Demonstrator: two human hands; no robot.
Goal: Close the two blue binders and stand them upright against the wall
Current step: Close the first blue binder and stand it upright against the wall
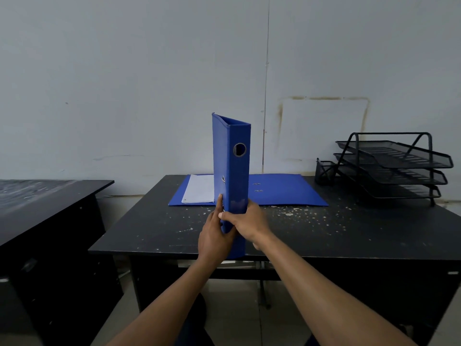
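**Over the desk's near edge: one binder upright, one flat**

Both hands clasp the closed binder [232, 176], left hand [214, 236] and right hand [245, 222] low down; long axis vertical, spine facing the camera. Behind, the open binder [282, 189] lies flat on the black desk [324, 233] by the wall [124, 83].

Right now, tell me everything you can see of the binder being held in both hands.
The held binder is a blue lever-arch file, matte and board-like, closed, with its spine facing the camera. A round finger hole sits high on the spine. It stands upright near the front edge of the black table, well short of the wall. The left hand presses its left cover; the right hand wraps the lower spine. Behind it the second binder lies open and flat.
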